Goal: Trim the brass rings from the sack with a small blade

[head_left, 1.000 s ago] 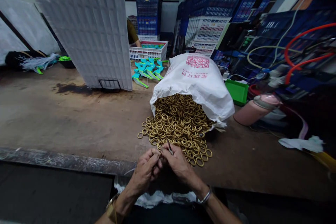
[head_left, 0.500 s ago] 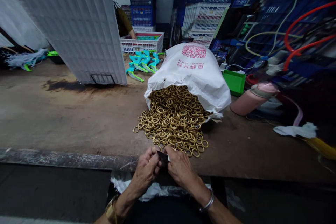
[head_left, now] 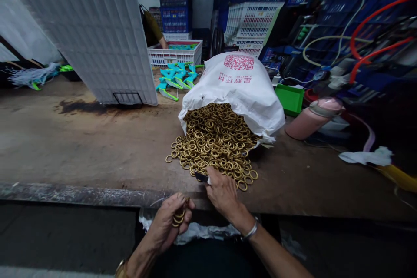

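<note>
Table front edge: the worn front edge (head_left: 81, 195) runs across the view below the ring pile; the left hand (head_left: 171, 221) is at it, on the wearer's side, and the right hand (head_left: 223, 193) reaches past it over the wood.
Room around the rings: brown wood spreads widely to the left of the pile and also to its right; the white woven sack (head_left: 237, 78) bounds it behind.
Worktable: the wooden worktable (head_left: 91, 147) has a dark stain near the foot of a tall ribbed panel (head_left: 97, 30), which leans by a black wire stand (head_left: 127, 97).
Behind the sack: turquoise-and-lime toy bows (head_left: 176, 74) lie in front of a white crate (head_left: 176, 58), into which a co-worker's arm (head_left: 154, 26) reaches; blue crates (head_left: 176, 17) are stacked farther back.
Right side: a green tray (head_left: 289, 100) near the sack, a tilted pink cylinder (head_left: 312, 119), an orange hose (head_left: 368, 21) above.
Ring pile: the brass-coloured rings (head_left: 218, 143) spill from the sack's mouth onto the wood, plain, round, overlapping, looser at the near fringe.
Left hand: fingers curled, pinching a few brass-coloured rings that hang below the thumb.
Right hand: thumb and fingers gripping a dark flat blade (head_left: 201, 177) at the pile's near fringe; whether it touches the rings, I cannot tell.
</note>
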The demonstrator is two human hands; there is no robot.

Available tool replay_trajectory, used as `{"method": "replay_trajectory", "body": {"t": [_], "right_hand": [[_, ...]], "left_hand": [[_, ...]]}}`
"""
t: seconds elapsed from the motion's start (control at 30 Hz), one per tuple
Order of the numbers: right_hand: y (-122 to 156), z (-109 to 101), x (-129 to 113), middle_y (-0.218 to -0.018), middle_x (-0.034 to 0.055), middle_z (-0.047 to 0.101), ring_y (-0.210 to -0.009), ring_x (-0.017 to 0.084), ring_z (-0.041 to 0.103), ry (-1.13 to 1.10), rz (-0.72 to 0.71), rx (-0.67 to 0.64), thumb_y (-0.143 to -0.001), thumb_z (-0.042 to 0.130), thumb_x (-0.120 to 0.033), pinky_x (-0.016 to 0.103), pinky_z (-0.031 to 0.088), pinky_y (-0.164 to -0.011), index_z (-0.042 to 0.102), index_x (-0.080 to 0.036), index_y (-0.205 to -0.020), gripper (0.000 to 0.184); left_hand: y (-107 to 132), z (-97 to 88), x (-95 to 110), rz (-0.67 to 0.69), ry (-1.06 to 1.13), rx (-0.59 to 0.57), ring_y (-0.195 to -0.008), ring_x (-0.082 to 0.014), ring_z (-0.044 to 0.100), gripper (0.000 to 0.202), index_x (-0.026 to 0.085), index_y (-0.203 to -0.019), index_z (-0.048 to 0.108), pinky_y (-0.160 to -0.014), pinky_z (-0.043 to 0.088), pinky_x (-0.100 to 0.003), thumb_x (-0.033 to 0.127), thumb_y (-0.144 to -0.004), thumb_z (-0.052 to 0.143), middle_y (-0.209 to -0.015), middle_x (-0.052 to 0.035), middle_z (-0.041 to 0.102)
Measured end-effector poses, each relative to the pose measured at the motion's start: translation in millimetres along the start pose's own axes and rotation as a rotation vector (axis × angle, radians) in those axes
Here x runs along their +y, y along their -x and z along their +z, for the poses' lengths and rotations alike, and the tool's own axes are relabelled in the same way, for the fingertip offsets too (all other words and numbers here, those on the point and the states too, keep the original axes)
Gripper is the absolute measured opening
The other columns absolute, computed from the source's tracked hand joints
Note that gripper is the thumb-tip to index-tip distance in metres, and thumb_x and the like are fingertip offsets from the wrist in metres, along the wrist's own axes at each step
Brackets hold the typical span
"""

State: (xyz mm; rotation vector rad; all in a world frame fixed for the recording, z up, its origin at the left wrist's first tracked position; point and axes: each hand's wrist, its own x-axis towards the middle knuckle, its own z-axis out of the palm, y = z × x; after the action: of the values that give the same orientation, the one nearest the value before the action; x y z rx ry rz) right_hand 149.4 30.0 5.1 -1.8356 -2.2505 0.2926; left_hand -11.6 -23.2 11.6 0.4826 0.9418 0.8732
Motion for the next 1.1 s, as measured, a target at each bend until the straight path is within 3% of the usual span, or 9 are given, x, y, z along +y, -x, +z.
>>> {"method": "replay_trajectory", "body": {"t": [0.13,0.23,0.5,0.6,0.67,0.77,0.87,0.97,1.1], "right_hand": [[-8.5,8.6,-11.2,-0.082,0.0042,0.062,-0.069,0.016,0.056,0.097,0.009,-0.040,-0.075,0.044,-0.015,0.025,0.026,-0.058,0.051,-0.020,-0.090,0.017],[-12.1,11.0,-15.2,-0.078,0.0051,0.062,-0.069,0.016,0.057,0.150,0.043,-0.046,-0.077,0.042,-0.012,0.025,0.026,-0.057,0.051,-0.019,-0.087,0.016],[-14.4,8.5,-15.7,-0.073,0.0055,0.063,-0.064,0.014,0.057,0.170,0.027,-0.056,-0.077,0.042,-0.012,0.024,0.025,-0.054,0.053,-0.018,-0.082,0.014],[-13.9,6.7,-14.0,-0.067,0.0017,0.061,-0.062,0.013,0.055,-0.001,0.037,0.014,-0.074,0.045,-0.015,0.023,0.026,-0.054,0.054,-0.020,-0.080,0.012],[-12.5,5.7,-14.8,-0.063,-0.0006,0.058,-0.059,0.012,0.051,-0.237,0.073,0.039,-0.075,0.044,-0.020,0.021,0.028,-0.054,0.054,-0.020,-0.076,0.010],[-8.4,7.4,-18.4,-0.059,-0.0033,0.050,-0.054,0.010,0.045,-0.658,0.145,0.013,-0.073,0.046,-0.027,0.020,0.031,-0.052,0.050,-0.019,-0.066,0.012],[-3.3,12.4,-21.1,-0.056,-0.0057,0.042,-0.051,0.009,0.037,-0.954,0.217,-0.037,-0.070,0.050,-0.032,0.019,0.031,-0.049,0.048,-0.018,-0.065,0.015],[0.9,15.4,-20.6,-0.053,-0.0071,0.037,-0.048,0.007,0.032,-1.080,0.260,-0.121,-0.070,0.052,-0.038,0.019,0.029,-0.047,0.047,-0.018,-0.065,0.021],[5.0,15.2,-16.2,-0.054,-0.0064,0.039,-0.050,0.007,0.034,-1.008,0.197,-0.172,-0.074,0.052,-0.040,0.019,0.030,-0.048,0.049,-0.017,-0.068,0.023]], "left_hand": [[0.1,-5.3,2.0,0.019,0.158,-0.010,-0.046,-0.0061,0.045,0.015,0.017,-0.075,0.052,-0.038,0.027,-0.015,0.029,-0.072,0.060,-0.066,0.0003,0.055],[0.3,-11.4,0.6,-0.014,0.235,-0.054,-0.051,-0.0082,0.050,0.018,0.018,-0.082,0.053,-0.039,0.029,-0.015,0.024,-0.068,0.062,-0.066,0.0006,0.055],[-5.0,-19.4,-9.3,-0.005,0.285,-0.037,-0.055,-0.0089,0.053,0.020,0.013,-0.069,0.053,-0.040,0.032,-0.015,0.029,-0.069,0.064,-0.067,-0.0015,0.055],[-6.5,-13.6,-8.6,0.085,0.179,0.027,-0.049,-0.0071,0.049,0.024,0.015,-0.067,0.049,-0.036,0.031,-0.014,0.033,-0.067,0.065,-0.062,0.0016,0.053],[-9.8,-9.2,-8.8,0.155,0.117,0.083,-0.047,-0.0073,0.049,0.027,0.016,-0.075,0.050,-0.034,0.031,-0.014,0.036,-0.066,0.065,-0.060,0.0031,0.052],[-18.2,-3.7,-10.9,0.237,0.021,0.124,-0.041,-0.0062,0.044,0.037,0.017,-0.093,0.048,-0.033,0.029,-0.014,0.040,-0.068,0.062,-0.056,0.0053,0.051],[-25.8,0.8,-12.0,0.253,-0.066,0.138,-0.034,-0.0036,0.035,0.036,0.017,-0.092,0.048,-0.032,0.025,-0.014,0.042,-0.069,0.060,-0.049,0.0081,0.047],[-28.7,4.4,-10.1,0.253,-0.129,0.169,-0.034,-0.0027,0.030,0.029,0.017,-0.073,0.048,-0.034,0.024,-0.014,0.043,-0.069,0.060,-0.044,0.0093,0.040],[-29.5,3.5,-9.6,0.393,-0.291,0.194,-0.045,-0.0064,0.042,0.024,0.016,-0.063,0.050,-0.046,0.036,-0.017,0.037,-0.072,0.057,-0.051,0.0051,0.048]]}}
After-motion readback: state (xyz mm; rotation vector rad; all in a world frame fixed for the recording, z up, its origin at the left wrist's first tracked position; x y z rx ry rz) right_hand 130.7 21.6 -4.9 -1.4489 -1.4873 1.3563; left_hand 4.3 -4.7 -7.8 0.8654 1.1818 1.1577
